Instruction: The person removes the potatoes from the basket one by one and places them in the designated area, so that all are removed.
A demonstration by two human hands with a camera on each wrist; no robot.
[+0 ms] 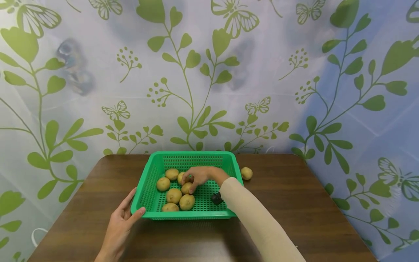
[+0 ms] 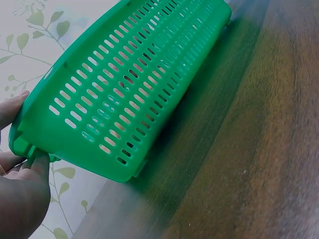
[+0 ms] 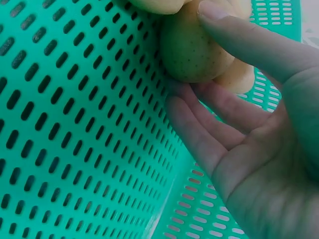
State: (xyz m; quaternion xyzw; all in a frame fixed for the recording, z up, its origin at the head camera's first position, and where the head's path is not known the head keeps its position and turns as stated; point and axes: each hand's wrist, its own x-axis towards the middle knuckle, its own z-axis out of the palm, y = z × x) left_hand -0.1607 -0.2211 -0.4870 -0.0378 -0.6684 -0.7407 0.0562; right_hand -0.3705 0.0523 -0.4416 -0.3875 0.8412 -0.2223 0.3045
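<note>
A green plastic basket [image 1: 188, 214] with slotted walls stands on the table, with several yellow-brown potatoes [image 1: 174, 195] grouped in its left half. My left hand [image 1: 119, 222] grips the near left corner of the basket, thumb on top of the rim and fingers below it, as the left wrist view also shows. Inside the basket, my right hand [image 1: 201, 175] pinches one potato [image 3: 192, 50] between thumb and fingers, close over the slotted floor. Other potatoes sit right against it in the right wrist view.
One more potato [image 1: 246, 173] lies on the brown wooden table [image 1: 278, 203], just outside the basket's right wall. A small black object [image 1: 216, 198] shows beside the right sleeve. Behind the table hangs a white curtain [image 1: 203, 91] with green leaves and butterflies.
</note>
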